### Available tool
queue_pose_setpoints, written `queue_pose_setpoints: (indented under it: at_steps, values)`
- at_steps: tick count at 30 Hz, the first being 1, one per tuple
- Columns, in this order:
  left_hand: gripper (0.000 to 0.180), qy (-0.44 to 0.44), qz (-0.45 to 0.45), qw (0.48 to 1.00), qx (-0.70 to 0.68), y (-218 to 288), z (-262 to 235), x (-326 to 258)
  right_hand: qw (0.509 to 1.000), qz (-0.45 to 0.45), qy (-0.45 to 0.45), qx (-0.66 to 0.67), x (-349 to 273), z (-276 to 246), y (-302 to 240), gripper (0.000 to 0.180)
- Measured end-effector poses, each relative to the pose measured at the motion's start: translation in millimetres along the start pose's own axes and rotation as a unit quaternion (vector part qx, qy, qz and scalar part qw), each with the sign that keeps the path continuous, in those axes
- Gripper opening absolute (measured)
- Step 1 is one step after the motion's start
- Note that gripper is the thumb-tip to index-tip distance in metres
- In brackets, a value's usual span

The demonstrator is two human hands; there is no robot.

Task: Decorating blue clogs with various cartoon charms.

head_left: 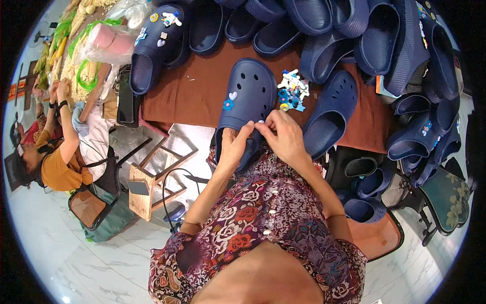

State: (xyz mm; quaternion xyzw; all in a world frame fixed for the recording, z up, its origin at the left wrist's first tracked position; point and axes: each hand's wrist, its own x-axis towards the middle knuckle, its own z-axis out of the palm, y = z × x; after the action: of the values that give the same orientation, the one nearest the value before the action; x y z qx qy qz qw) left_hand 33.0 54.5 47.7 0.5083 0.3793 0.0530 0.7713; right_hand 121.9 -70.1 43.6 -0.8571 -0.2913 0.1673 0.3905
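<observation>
A navy blue clog [251, 104] stands before me with its toe pointing away, on the near edge of the brown-covered table. My left hand [233, 145] grips it, fingers reaching into the foot opening and thumb on the upper. A pale heart charm and a blue flower charm [228, 105] sit on its left side. At the clog's right side, my right hand [284, 136] pinches a small pale charm [260, 122] against the upper. Just beyond that hand lies a pile of loose charms [292, 90] in white, blue and yellow. Another navy clog [331, 114], undecorated, rests to the right.
Many navy clogs [276, 35] line the table's far side. A charm-decorated clog [157, 45] and a black phone [127, 97] lie at left. More clogs [410, 134] are heaped at right. Another person [63, 147] sits at far left by corn cobs. A wooden stool [142, 190] stands below.
</observation>
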Motion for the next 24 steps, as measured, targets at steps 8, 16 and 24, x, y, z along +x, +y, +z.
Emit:
queue_pose_setpoints:
  at_steps: [8, 16, 24]
  values:
    - [0.031, -0.016, 0.023, 0.999, -0.020, -14, -6, 4, 0.999, 0.000, -0.038, -0.019, 0, 7, 0, 0.035]
    - [0.028, 0.000, 0.020, 0.999, -0.036, -9, 0, 2, 0.995, -0.067, 0.004, -0.067, -3, 16, 11, 0.024]
    - [0.037, -0.001, 0.002, 0.999, -0.049, -7, 0, 2, 0.984, -0.048, 0.107, -0.132, 16, -22, 19, 0.014]
